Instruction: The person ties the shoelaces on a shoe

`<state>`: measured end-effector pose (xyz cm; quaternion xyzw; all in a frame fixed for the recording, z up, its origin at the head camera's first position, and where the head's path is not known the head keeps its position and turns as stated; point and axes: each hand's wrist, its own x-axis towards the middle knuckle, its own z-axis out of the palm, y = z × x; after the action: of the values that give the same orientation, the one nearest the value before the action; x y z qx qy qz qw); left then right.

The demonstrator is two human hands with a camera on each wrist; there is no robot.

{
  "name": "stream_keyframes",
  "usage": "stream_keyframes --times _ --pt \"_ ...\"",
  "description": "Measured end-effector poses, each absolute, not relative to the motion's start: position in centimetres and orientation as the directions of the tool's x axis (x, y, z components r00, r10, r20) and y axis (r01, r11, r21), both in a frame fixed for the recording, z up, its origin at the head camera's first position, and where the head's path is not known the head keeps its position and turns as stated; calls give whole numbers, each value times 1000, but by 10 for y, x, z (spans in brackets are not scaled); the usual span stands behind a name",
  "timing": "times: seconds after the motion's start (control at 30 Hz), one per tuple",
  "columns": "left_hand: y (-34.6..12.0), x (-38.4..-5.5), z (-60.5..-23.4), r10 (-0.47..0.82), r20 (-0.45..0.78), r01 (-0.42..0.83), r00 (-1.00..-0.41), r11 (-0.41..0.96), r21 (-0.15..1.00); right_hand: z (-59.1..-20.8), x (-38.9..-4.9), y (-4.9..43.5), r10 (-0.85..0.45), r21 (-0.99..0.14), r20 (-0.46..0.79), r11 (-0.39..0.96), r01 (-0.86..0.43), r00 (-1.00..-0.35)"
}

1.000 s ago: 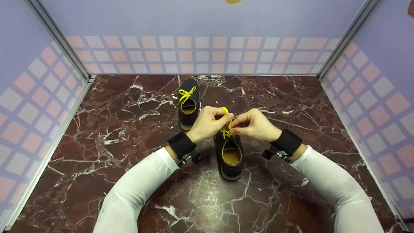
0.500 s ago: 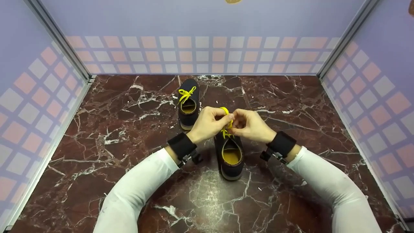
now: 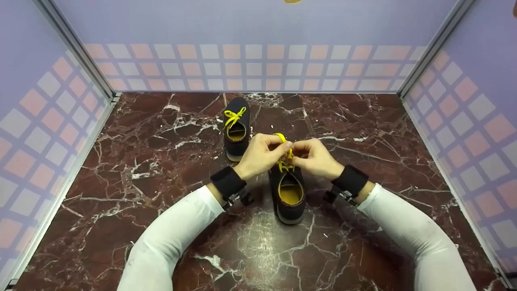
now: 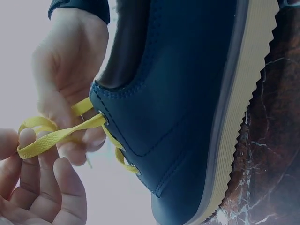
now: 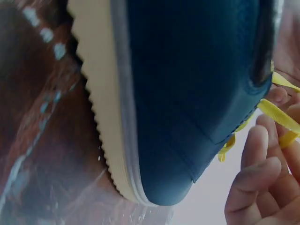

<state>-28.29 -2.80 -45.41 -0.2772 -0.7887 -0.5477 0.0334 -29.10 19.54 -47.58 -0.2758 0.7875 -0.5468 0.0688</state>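
A dark shoe (image 3: 291, 211) with yellow lining stands upright between my hands, toe pointing away. My left hand (image 3: 260, 154) pinches its yellow shoelace (image 3: 279, 136) above the tongue, and a loop rises past the fingers. Facing it from the right, my right hand (image 3: 317, 159) pinches the lace between thumb and fingers. The fingertips of both hands nearly meet over the eyelets. In the left wrist view, a length of lace (image 4: 61, 136) runs from the top eyelet to the left fingers (image 4: 30, 168). Fingers hide part of the knot area.
A matching dark shoe (image 3: 235, 146), its yellow lace tied in a bow (image 3: 234, 116), stands farther back on the left. Both are on a dark red marbled tabletop (image 3: 161, 226). Lilac panels with pink and white squares (image 3: 254, 68) enclose the back and sides.
My right hand has shifted slightly left toward the left fingertips, its fingers regripping the lace. The left hand stays nearly still with the loop. Both shoes stand in place.
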Motion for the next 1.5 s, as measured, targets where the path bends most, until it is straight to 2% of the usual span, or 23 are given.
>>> stream_keyframes --times 0.13,0.27,0.4,0.53,0.63,0.83,1.0,1.1,1.2,1.3,1.37,1.43,1.5 --pt "-27 -281 -454 374 355 449 -857 201 870 -473 -292 196 -402 -954 215 107 -279 -890" --pt "-23 -277 -450 289 346 401 -893 162 902 -466 -291 191 -253 -972 230 -25 -232 -940" --pt "-17 -276 -443 180 302 311 -936 26 950 -459 -289 183 -167 -971 187 -179 -157 -968" --pt "-11 -276 -437 111 235 214 -966 -174 961 -453 -288 177 -141 -935 86 -353 -31 -986" --pt "-6 -275 -434 94 205 172 -974 -279 945 -449 -287 174 -129 -904 45 -427 14 -991" --pt "5 -270 -430 126 122 50 -984 -465 884 -440 -281 168 -137 -837 57 -547 28 -989" --pt "7 -268 -429 156 108 13 -982 -514 858 -434 -278 167 -179 -775 108 -631 30 -978" --pt "2 -270 -433 193 131 21 -972 -487 873 -437 -280 174 -230 -797 115 -602 48 -966" --pt "-12 -274 -443 225 145 41 -963 -412 910 -446 -287 191 -269 -865 95 -499 55 -958" --pt "-31 -279 -457 214 108 41 -971 -294 955 -464 -297 219 -272 -954 23 -292 60 -962" --pt "-42 -281 -467 200 60 23 -978 -183 983 -477 -301 235 -269 -992 -44 -104 75 -962" --pt "-49 -281 -477 206 31 17 -978 -69 997 -490 -302 244 -298 -994 -86 96 60 -951" --pt "-52 -282 -483 212 50 60 -976 40 997 -498 -301 244 -353 -974 -79 229 -4 -932"
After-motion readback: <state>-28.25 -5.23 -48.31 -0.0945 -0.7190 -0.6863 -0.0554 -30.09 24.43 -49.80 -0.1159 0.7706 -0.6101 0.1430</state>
